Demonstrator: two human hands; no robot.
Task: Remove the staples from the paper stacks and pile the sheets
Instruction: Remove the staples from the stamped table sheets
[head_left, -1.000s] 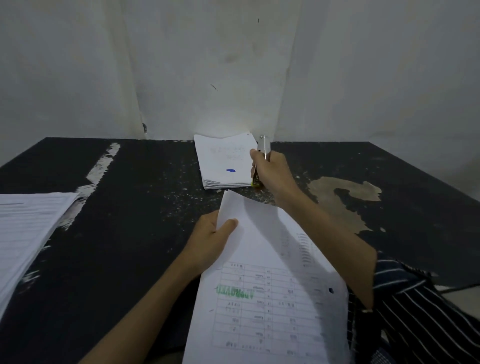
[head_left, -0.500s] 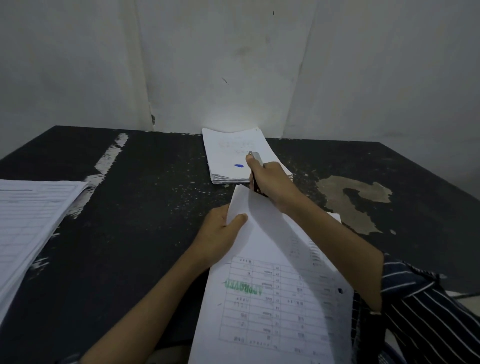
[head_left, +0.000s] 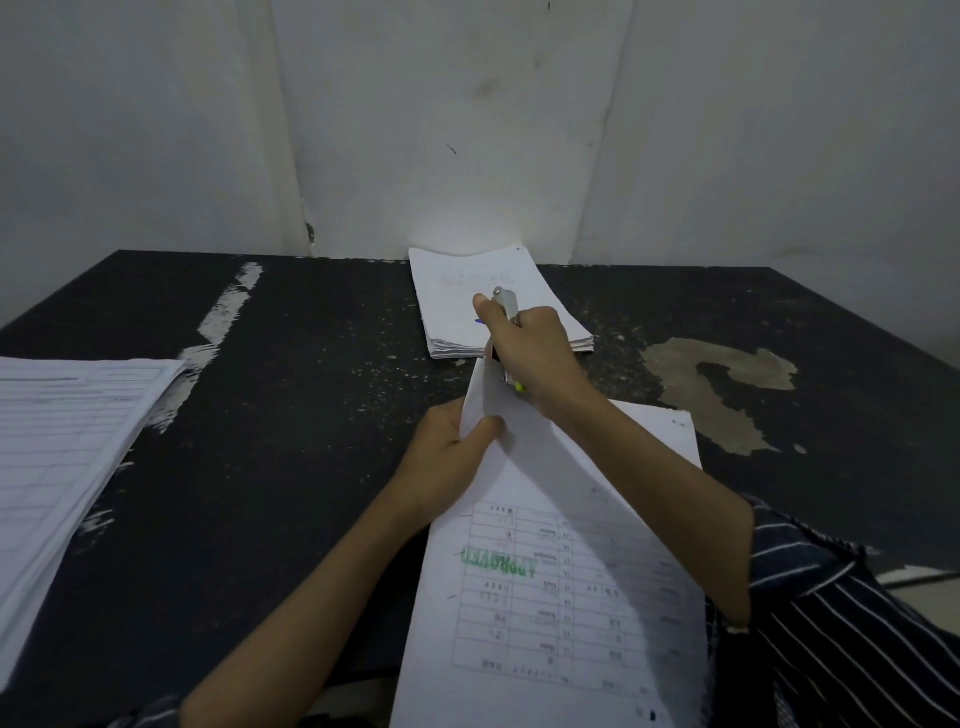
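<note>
Gripping a metal staple remover (head_left: 506, 312), the right hand (head_left: 530, 353) works at the top corner of a stapled paper stack (head_left: 561, 597).
Left hand (head_left: 447, 457) fingers pinch the lifted, curling top sheet near that corner; its printed table bears a green stamp. Scuffed black table (head_left: 291, 457) with peeled patches, pale stained walls, a thick sheet pile (head_left: 467, 291) behind, lined papers (head_left: 62, 441) far left.

Bare desk (head_left: 291, 415) lies open between the left pile (head_left: 67, 441) and the hands; the far pile (head_left: 467, 291) blocks the back wall.
</note>
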